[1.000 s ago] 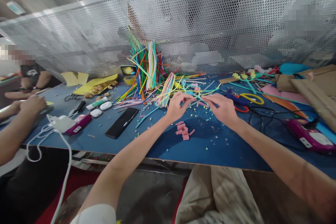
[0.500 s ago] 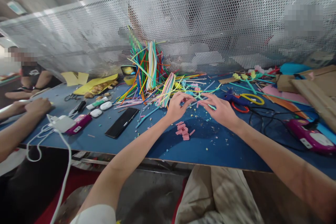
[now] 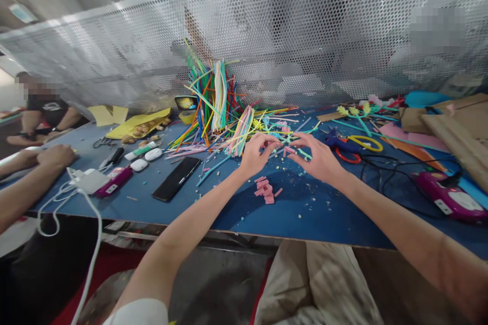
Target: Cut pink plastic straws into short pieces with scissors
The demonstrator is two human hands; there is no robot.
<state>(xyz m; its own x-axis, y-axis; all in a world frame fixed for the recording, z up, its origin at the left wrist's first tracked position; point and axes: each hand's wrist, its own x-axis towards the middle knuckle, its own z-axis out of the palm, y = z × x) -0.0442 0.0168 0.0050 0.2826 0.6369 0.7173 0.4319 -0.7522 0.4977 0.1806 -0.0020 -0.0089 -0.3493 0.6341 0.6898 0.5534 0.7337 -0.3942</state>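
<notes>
My left hand (image 3: pixel 257 153) is raised over the blue table, thumb and fingers pinched together. Whatever lies between its tips is too small to make out. Facing it, my right hand (image 3: pixel 317 158) has its thumb and fingers curved towards each other. A small bent pink strip (image 3: pixel 286 151) shows at its fingertips, close to the left hand's tips. On the table below both hands lies a small heap of short pink pieces (image 3: pixel 267 190). Just behind the hands stands a bundle of pastel pipe cleaners (image 3: pixel 244 129).
Scissors (image 3: pixel 364 143) and a purple power strip (image 3: pixel 450 198) with black cables lie to the right. Left are a black phone (image 3: pixel 177 179), white cables (image 3: pixel 97 223) and another person's hand (image 3: pixel 57 156). Perforated metal mesh (image 3: pixel 305 35) rises along the table's back.
My right hand's fingers have parted a little more, and the pink strip at its tips shows more clearly. My left hand stays nearly where it was.
</notes>
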